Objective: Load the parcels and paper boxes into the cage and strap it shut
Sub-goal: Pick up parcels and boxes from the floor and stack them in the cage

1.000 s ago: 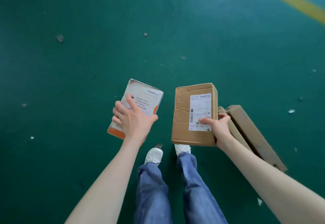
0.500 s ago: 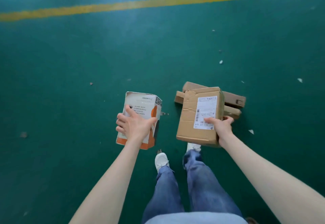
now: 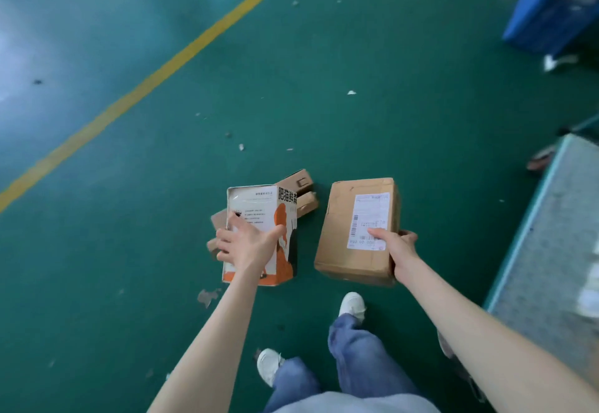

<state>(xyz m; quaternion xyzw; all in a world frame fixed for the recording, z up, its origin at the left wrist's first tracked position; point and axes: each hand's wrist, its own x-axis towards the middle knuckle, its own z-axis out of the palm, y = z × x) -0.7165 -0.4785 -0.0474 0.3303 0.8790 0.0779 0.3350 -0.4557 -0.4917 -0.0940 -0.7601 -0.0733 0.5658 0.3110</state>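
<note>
1. While the person stands on the green floor (image 3: 97, 250), each of the 2 hands carries 1 box above it.
2. The right hand (image 3: 397, 245) grips the brown parcel (image 3: 340, 237) at its near right corner, with the thumb pressed on the white shipping label (image 3: 369, 215) and the fingers wrapped round the right edge.
3. Just left of the brown parcel, and not touching it, the left hand (image 3: 246, 244) clasps the white-and-orange paper box (image 3: 256, 208). The thumb is on the orange side and the fingers are curled at the opposite edge.
4. Left of the brown parcel, 2 long cartons (image 3: 299, 182) lie on the floor, partly hidden behind the paper box.
5. Far left of the brown parcel, a yellow line (image 3: 162, 69) crosses the floor diagonally.
6. Right of the brown parcel is a grey platform (image 3: 551, 234) with a teal edge. Well beyond the parcel to the right stands a blue crate (image 3: 544, 20).
7. Nearer the person than the brown parcel are white shoes (image 3: 353, 305) and blue jeans (image 3: 363, 351).
</note>
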